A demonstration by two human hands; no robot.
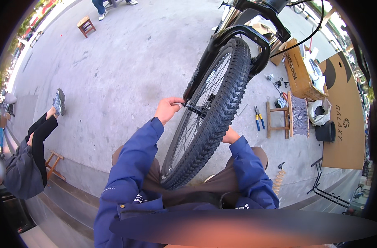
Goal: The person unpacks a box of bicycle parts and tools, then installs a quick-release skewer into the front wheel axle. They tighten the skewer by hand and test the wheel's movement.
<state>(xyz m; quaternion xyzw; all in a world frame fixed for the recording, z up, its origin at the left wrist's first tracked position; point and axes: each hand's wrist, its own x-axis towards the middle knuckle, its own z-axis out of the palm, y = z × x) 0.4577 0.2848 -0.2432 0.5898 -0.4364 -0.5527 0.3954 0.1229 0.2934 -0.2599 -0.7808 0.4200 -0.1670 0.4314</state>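
A bicycle's front wheel [234, 89] with a knobby black tire stands between my knees, leaning to the right at its top. The black suspension fork [200, 68] straddles it. My left hand [167, 110] is closed, thumb and fingers pinching a thin metal piece [179, 103] at the axle end, beside the lower tip of the fork leg. The hub [198, 110] shows between the spokes. On the other side of the wheel is my right hand [230, 135], close to the tire. Its fingers are hidden behind the tire, so what it touches cannot be seen.
Yellow-and-blue-handled pliers [259, 118] lie right of the wheel, near a small wooden stool [278, 120]. Beyond are an open cardboard box [298, 68], a black bucket [325, 131], a flat cardboard sheet [345, 140] and a black rack [327, 192]. At left sits another person [27, 161].
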